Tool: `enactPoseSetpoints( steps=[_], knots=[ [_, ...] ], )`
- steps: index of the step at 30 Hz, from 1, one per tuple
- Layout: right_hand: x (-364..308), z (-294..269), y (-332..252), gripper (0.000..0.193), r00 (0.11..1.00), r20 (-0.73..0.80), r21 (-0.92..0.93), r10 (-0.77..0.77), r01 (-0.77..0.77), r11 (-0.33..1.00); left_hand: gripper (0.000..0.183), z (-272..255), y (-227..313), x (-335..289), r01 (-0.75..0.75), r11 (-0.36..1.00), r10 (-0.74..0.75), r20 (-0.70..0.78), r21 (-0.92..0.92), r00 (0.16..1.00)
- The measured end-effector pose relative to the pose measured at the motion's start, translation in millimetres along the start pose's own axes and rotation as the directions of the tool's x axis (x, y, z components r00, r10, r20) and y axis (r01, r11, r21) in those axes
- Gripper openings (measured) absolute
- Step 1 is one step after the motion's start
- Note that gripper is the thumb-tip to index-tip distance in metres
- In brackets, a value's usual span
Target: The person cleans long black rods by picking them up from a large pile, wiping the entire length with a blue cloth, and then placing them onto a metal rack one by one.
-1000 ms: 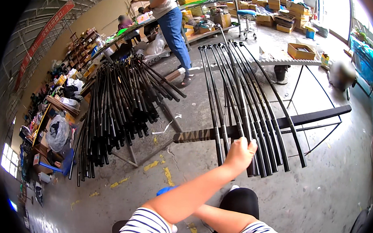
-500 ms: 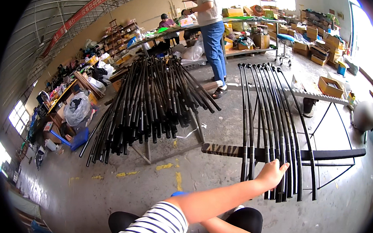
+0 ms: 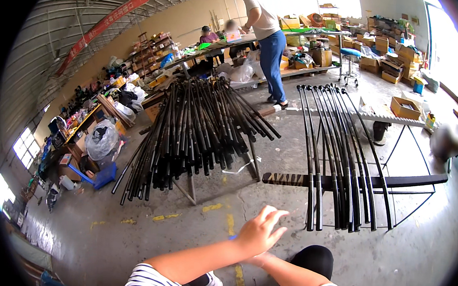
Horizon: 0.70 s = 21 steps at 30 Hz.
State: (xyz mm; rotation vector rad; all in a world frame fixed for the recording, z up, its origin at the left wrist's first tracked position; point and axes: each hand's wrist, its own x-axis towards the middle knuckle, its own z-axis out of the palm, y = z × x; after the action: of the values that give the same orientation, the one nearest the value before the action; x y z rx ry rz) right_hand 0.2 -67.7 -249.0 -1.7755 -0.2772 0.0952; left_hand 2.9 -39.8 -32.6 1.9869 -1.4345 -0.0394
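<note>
My left hand (image 3: 260,231) is in the air above the floor, thumb and fingers apart, holding nothing. My right hand (image 3: 257,258) is mostly behind the left wrist; its fingers are hidden. To the right of the hands, several long black rods (image 3: 339,165), resembling telescopic fishing rods, lie side by side across a low metal rack (image 3: 388,199). Their near ends rest over a dark padded bar (image 3: 413,181) and their far ends reach a ridged rail (image 3: 367,117). Left of them, a big heap of similar black rods (image 3: 192,135) rests on a metal stand (image 3: 258,170).
A person in blue trousers (image 3: 272,56) stands at a long worktable (image 3: 246,37), with another person (image 3: 209,37) behind it. Cardboard boxes (image 3: 396,64) and a blue stool (image 3: 351,53) are at the back right. A plastic bag (image 3: 101,140) and a blue bin (image 3: 104,177) are at left.
My left hand has left the rods on the right rack and moved left, its fingers going from closed to spread. The standing person now leans toward the worktable.
</note>
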Motion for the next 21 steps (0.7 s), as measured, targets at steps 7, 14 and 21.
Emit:
enactPoseSetpoints(
  steps=[7, 14, 21],
  knots=[
    [-3.3, 10.4, 37.1, 0.035, 0.988, 0.152, 0.457, 0.015, -0.084, 0.885, 0.035, -15.7, -22.5, -61.7, 0.072, 0.997, -0.072, -0.044, -0.017, 0.996],
    [-8.2, 8.7, -2.7, 0.027, 0.985, 0.004, -0.241, -0.172, 0.168, 0.956, 0.033, -20.0, -39.6, -110.3, 0.131, 0.991, -0.129, -0.075, 0.025, 0.989],
    [-8.3, 10.8, -3.1, 0.024, 0.976, -0.028, -0.477, -0.215, 0.176, 0.861, 0.032, -14.0, -39.8, -140.8, 0.310, 0.948, -0.312, -0.027, -0.066, 0.950]
  ],
)
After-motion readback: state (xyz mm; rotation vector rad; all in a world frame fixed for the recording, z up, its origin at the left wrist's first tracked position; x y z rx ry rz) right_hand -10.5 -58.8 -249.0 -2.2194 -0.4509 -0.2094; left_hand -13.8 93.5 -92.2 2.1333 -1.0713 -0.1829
